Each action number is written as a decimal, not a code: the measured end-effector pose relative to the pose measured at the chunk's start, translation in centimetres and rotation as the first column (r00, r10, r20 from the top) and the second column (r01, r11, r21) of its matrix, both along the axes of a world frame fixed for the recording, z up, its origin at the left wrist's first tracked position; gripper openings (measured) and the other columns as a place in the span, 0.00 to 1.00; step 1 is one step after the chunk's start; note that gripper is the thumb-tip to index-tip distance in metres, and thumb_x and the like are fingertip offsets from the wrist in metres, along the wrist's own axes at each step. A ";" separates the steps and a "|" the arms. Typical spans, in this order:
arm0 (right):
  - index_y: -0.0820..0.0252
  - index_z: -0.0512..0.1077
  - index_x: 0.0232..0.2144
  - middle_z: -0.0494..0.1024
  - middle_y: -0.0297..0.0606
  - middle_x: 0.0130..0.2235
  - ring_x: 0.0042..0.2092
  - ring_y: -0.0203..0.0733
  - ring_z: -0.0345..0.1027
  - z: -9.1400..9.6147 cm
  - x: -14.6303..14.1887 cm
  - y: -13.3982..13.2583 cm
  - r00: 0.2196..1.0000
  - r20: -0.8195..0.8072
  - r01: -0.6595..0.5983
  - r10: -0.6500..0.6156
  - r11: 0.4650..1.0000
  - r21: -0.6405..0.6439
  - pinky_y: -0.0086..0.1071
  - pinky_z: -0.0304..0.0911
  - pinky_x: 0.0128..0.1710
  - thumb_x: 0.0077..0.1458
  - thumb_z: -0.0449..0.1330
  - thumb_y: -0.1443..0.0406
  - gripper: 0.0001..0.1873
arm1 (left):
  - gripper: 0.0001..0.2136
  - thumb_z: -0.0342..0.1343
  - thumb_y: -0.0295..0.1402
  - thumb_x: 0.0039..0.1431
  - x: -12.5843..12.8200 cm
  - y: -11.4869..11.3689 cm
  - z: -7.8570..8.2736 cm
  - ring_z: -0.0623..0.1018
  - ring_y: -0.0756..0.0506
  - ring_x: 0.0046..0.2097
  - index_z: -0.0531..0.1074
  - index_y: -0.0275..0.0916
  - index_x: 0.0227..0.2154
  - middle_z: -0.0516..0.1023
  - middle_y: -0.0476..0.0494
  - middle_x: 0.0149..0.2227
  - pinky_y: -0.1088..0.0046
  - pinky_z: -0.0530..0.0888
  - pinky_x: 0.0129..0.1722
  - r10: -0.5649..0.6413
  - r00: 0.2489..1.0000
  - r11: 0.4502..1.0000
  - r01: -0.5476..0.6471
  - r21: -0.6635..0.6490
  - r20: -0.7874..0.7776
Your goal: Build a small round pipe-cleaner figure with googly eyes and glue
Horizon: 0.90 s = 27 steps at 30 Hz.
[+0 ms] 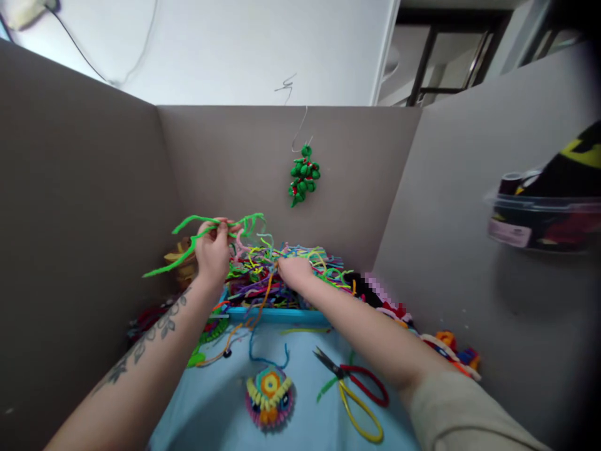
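Note:
Bright green pipe cleaners point(176, 266) are pinched in my left hand point(215, 247), raised above the left side of the pile. At the pile's front middle, my right hand point(295, 272) has its fingers closed on pipe cleaners; an orange strand point(268, 291) hangs down from the fingertips. The multicoloured pipe cleaner pile point(256, 294) fills a blue tray point(282, 315). Nearer to me lies a round fuzzy pipe-cleaner piece point(270, 398) with a yellow-and-orange flower centre. Beside it on the right are scissors point(345, 374) with one red and one yellow handle, their blades apart.
Grey panels point(225, 163) enclose the light blue work surface point(225, 388) on three sides. A green leafy ornament point(304, 175) hangs from a wire on the back panel. A clear plastic bin point(539, 222) is fixed to the right panel. Loose coloured pieces point(451, 351) lie along the right edge.

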State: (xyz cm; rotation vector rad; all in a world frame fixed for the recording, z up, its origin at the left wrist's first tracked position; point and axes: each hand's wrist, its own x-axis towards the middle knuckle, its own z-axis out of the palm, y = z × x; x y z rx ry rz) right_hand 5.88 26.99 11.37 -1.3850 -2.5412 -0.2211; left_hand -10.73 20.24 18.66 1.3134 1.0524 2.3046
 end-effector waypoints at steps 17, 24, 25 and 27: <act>0.59 0.61 0.41 0.71 0.35 0.37 0.33 0.34 0.66 -2.1 -1.9 -1.1 0.416 -0.908 -0.553 0.054 0.808 -0.205 0.26 0.62 0.30 0.53 0.52 0.60 0.13 | 0.06 0.51 0.33 0.54 3.2 3.1 -6.4 0.77 0.47 0.36 0.70 0.38 0.29 0.76 0.45 0.31 0.70 0.72 0.39 0.117 0.953 0.952 -0.188 -0.243 -0.278; 0.60 0.66 0.29 0.59 0.27 0.18 0.20 0.32 0.54 -1.8 0.2 2.6 0.328 -0.939 -0.375 -0.103 0.898 -0.229 0.25 0.53 0.21 0.54 0.48 0.53 0.17 | 0.08 0.54 0.37 0.52 2.2 3.2 -5.6 0.76 0.48 0.30 0.70 0.38 0.30 0.76 0.46 0.29 0.73 0.74 0.31 0.002 0.991 0.975 -0.031 -0.219 -0.131; 0.60 0.66 0.30 0.59 0.28 0.18 0.20 0.33 0.53 -1.8 1.0 3.5 0.287 -0.947 -0.305 -0.146 0.923 -0.235 0.25 0.53 0.20 0.55 0.45 0.52 0.19 | 0.08 0.54 0.37 0.52 1.2 3.0 -5.0 0.76 0.49 0.29 0.69 0.38 0.30 0.75 0.47 0.28 0.74 0.73 0.30 0.044 0.996 0.982 -0.057 -0.179 -0.075; 0.61 0.66 0.34 0.64 0.30 0.20 0.21 0.35 0.57 -1.8 2.5 5.2 0.261 -0.944 -0.158 -0.204 0.955 -0.250 0.27 0.56 0.22 0.56 0.41 0.53 0.21 | 0.06 0.55 0.35 0.52 -0.6 2.4 -3.7 0.74 0.51 0.28 0.68 0.37 0.29 0.74 0.49 0.27 0.76 0.73 0.29 0.105 0.994 0.992 -0.102 -0.080 0.039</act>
